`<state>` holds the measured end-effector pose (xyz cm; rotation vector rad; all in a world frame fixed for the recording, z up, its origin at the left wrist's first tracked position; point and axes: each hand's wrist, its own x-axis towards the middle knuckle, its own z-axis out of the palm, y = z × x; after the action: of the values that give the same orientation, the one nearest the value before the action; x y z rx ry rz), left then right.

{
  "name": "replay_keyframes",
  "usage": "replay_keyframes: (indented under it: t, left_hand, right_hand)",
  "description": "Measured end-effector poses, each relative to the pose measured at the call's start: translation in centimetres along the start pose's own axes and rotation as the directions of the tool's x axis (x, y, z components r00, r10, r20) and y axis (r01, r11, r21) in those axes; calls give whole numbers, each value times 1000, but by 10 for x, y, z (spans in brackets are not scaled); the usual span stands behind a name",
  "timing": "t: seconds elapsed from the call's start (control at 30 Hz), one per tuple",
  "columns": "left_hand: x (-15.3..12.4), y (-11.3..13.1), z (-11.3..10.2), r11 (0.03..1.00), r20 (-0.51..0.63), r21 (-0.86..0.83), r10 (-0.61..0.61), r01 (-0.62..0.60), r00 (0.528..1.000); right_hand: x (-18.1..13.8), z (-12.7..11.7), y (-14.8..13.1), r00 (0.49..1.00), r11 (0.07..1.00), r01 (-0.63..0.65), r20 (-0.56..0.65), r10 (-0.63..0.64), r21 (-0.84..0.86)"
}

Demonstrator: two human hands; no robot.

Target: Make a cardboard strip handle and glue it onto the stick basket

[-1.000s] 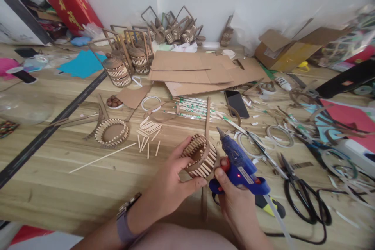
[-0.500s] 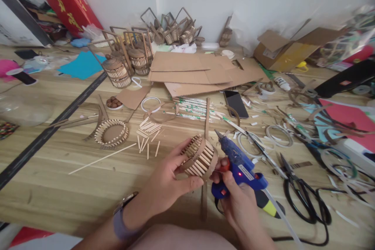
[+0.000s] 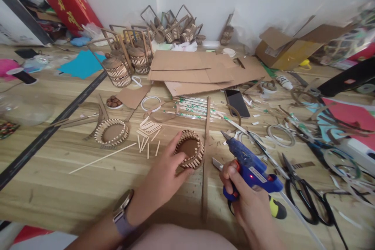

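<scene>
In front of me, a small round basket (image 3: 190, 149) of cardboard and short sticks stands upright with its hollow side up. My left hand (image 3: 171, 168) grips its near-left wall, fingers over the rim and thumb low on the front. A blue hot glue gun (image 3: 249, 166) with a lit red light is in my right hand (image 3: 241, 191), its nozzle pointing up and left. Between the hands lies a long brown cardboard strip (image 3: 206, 156). Left of the basket are several short wooden sticks (image 3: 150, 126) and a similar shallow basket (image 3: 111, 133).
Scissors (image 3: 304, 191) and a yellow-black handled cutter (image 3: 277, 207) lie at the right. A phone (image 3: 236, 103) and cardboard sheets (image 3: 190, 66) are farther back. Finished handled baskets (image 3: 118, 71) stand behind on the left, near a dish of brown nuts or beads (image 3: 113, 102).
The basket has been turned from its side to upright and lowered to the table, my left hand still on it. The glue gun has moved right, away from the basket.
</scene>
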<state>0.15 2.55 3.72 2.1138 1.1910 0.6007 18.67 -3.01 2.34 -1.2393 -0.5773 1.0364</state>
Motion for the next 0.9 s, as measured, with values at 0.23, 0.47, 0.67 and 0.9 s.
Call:
replay_keyframes:
  t: [0.23, 0.47, 0.67, 0.9]
  left_hand:
    - [13, -22, 7, 922, 59, 377, 73, -90, 996]
    - [22, -19, 5, 768, 151, 624, 61, -143, 987]
    - [25, -8, -1, 633, 225, 753, 7, -178, 974]
    - [20, -14, 3, 556, 226, 804, 43, -211, 973]
  right_hand:
    - [-2, -4, -1, 1000, 997, -17, 10, 17, -81]
    - [-3, -2, 1, 995, 994, -89, -45, 86, -67]
    - [-2, -2, 1, 992, 993, -108, -69, 104, -54]
    - [-2, -6, 4, 991, 987, -135, -32, 132, -85]
